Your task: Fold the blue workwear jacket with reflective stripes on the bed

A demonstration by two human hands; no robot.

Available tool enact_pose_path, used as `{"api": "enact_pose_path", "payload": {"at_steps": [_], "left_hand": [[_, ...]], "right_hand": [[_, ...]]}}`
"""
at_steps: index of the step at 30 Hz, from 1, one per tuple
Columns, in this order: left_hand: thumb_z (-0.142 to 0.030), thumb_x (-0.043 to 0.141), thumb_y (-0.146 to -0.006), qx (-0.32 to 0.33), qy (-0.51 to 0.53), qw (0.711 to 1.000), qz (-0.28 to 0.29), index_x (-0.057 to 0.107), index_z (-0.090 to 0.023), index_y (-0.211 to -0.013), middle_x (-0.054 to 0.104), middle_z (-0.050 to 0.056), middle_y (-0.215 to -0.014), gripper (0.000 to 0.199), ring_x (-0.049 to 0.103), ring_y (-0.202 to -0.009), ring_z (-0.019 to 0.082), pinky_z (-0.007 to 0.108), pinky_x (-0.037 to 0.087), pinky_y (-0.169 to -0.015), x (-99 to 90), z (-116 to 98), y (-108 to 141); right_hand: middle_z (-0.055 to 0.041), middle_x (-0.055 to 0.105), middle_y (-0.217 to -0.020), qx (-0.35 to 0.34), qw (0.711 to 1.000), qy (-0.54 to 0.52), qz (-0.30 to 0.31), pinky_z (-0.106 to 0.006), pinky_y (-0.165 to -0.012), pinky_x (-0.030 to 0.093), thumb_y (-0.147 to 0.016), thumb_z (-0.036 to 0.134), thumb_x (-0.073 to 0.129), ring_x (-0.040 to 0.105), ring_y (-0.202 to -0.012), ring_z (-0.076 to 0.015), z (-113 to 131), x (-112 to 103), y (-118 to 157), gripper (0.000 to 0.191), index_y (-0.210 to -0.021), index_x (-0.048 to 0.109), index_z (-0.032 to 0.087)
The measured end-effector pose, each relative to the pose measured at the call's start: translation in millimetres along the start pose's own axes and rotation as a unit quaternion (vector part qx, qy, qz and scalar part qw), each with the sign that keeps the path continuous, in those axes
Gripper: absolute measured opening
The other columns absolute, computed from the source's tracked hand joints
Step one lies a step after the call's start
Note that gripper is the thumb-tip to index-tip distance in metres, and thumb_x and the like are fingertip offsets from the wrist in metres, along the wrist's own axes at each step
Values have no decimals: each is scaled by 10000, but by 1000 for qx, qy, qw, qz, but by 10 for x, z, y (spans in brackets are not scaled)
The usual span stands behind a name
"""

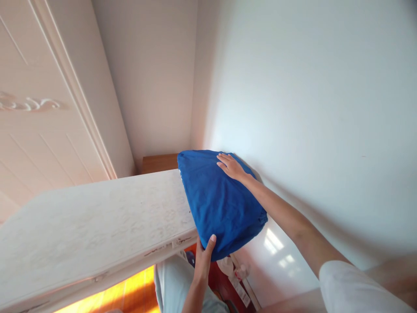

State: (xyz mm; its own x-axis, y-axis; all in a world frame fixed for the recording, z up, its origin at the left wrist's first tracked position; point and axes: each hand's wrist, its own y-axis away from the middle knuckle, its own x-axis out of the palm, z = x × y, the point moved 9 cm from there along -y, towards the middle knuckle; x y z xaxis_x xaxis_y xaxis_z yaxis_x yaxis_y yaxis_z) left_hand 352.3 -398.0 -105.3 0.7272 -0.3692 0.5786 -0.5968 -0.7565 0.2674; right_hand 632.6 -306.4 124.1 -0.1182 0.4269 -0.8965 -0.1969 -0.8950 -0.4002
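A blue fabric piece (216,200) with a gathered corner on its right covers the right end of a long white tabletop (97,221). I cannot tell whether it is a bag, a cover or folded cloth. At its near edge my left hand (205,256) is closed, thumb on top and fingers hidden underneath. My right hand (231,166) lies flat on the far part of the fabric, fingers stretched out and palm down.
A white wall (309,108) runs close along the right. A pale panelled cabinet (65,87) with carved trim stands at the left. Behind the tabletop is a brown wooden surface (159,163). White items (228,267) lie low beside the wall; sunlight falls on the orange floor (130,289).
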Motion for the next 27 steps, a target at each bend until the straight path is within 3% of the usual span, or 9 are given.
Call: {"api": "enact_pose_path", "payload": {"at_steps": [5, 9, 13, 16, 20, 24, 27], "left_hand": [[-404, 854, -699, -21, 20, 999, 21, 653, -141, -1215, 655, 134, -1273, 614, 556, -1265, 322, 468, 361, -1148, 98, -80, 23], [-342, 867, -685, -32, 16, 999, 24, 697, -115, -1121, 700, 143, -1173, 520, 601, -1206, 333, 486, 372, -1139, 169, -176, 75], [-362, 838, -724, -31, 10, 999, 31, 701, -114, -1108, 712, 131, -1141, 478, 601, -1211, 315, 469, 367, -1146, 207, -140, 70], [-374, 826, -740, -32, 4, 999, 23, 686, -116, -1135, 708, 127, -1155, 492, 608, -1202, 310, 466, 397, -1127, 216, -70, 37], [-336, 834, -728, -55, 16, 998, 12, 670, -100, -1165, 700, 142, -1177, 522, 653, -1125, 312, 442, 486, -1049, 230, 8, 18], [-326, 825, -726, -93, 60, 993, 34, 651, -102, -1186, 702, 140, -1174, 541, 680, -1069, 298, 414, 545, -963, 266, 106, 79], [-395, 834, -706, -71, 93, 991, 69, 620, -124, -1244, 687, 140, -1210, 639, 646, -1133, 322, 447, 529, -977, 303, 125, 146]], "right_hand": [[-75, 343, -1509, 90, 994, 11, 55, -425, -1255, 182, -1061, 472, 217, 292, -1448, -199, -349, 234, 364, 596, -1511, 413, 134], [-34, 283, -1541, 78, 995, 2, 59, -379, -1268, 159, -1054, 470, 262, 234, -1472, -174, -367, 187, 435, 586, -1539, 366, 158], [-15, 316, -1529, 39, 999, -6, -22, -363, -1279, 119, -1056, 500, 239, 236, -1470, -164, -352, -67, 625, 587, -1525, 399, 185], [-28, 335, -1519, 49, 999, -22, 8, -392, -1273, 140, -1054, 498, 231, 259, -1461, -180, -503, 44, 878, 591, -1500, 440, 171], [-18, 250, -1555, 83, 994, -62, 43, -392, -1280, 93, -1051, 494, 263, 180, -1488, -175, -629, 195, 1070, 594, -1533, 380, 167], [-3, 241, -1558, 98, 988, -119, -8, -397, -1277, 125, -1032, 568, 309, 170, -1491, -184, -537, -39, 1224, 621, -1543, 363, 219], [-5, 262, -1551, 95, 984, -139, -59, -394, -1274, 155, -1019, 632, 290, 199, -1484, -181, -466, -237, 1586, 661, -1542, 364, 234]]}}
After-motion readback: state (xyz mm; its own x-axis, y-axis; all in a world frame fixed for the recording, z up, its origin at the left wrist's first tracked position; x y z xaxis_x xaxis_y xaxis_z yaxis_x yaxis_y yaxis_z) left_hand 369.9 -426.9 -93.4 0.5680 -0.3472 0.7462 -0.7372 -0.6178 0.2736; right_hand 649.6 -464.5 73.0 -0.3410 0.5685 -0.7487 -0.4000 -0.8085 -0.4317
